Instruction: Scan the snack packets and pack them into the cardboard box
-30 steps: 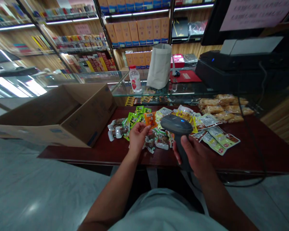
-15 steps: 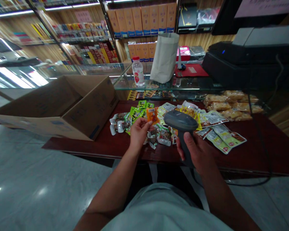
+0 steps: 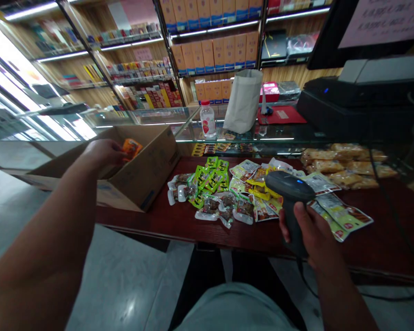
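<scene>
My left hand [image 3: 105, 154] is over the open cardboard box [image 3: 148, 170] at the left, with an orange snack packet [image 3: 131, 148] in its fingers. In my right hand [image 3: 313, 230] is a dark handheld barcode scanner [image 3: 291, 193], held by its handle above the table, its head tilted to the left. Beneath and beside the scanner lie yellow snack packets [image 3: 260, 188] and larger green-and-white pouches [image 3: 340, 214]. Small green packets [image 3: 214, 179] form a pile mid-table, with clear vacuum-sealed packs [image 3: 212, 209] in front of them. The box's inside is mostly hidden.
On the glass counter [image 3: 189, 133] stand a bottle with a red cap [image 3: 207, 120] and a white paper bag [image 3: 243, 103]. Bagged bread-like snacks [image 3: 347, 168] are stacked at the right of the dark red table [image 3: 179, 225]. The scanner's cable [image 3: 382, 298] hangs along the table's front edge.
My left hand has carried the orange packet from the pile leftward to over the cardboard box. My right hand still holds the scanner. The view has shifted, showing more of the shelves.
</scene>
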Action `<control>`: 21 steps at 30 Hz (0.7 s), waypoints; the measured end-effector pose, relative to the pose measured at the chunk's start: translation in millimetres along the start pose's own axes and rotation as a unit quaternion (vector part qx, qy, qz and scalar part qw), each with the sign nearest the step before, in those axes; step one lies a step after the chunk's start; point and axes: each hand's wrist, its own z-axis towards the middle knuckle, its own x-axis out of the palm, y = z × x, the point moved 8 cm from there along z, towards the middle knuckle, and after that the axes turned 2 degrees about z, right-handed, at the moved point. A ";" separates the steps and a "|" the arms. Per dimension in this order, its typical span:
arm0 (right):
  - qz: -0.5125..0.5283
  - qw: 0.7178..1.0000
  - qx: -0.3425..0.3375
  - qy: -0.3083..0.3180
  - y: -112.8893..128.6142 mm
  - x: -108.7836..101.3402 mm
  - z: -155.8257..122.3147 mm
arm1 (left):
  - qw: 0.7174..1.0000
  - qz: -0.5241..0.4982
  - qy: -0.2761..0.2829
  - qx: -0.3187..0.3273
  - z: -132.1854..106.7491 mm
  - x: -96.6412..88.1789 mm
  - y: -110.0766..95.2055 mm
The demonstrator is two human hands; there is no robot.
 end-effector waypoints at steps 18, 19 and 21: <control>0.029 0.999 0.003 -0.029 0.8 -14.3 -4.0 | 0.935 0.079 0.208 0.275 -167.3 223.3 -134.4; 0.032 0.999 0.001 -0.030 0.7 -15.1 -4.5 | 0.938 0.081 0.204 0.268 -165.7 228.1 -135.1; 0.034 0.999 0.001 -0.033 -0.1 -17.1 -4.8 | 0.941 0.074 0.206 0.259 -163.1 234.7 -135.8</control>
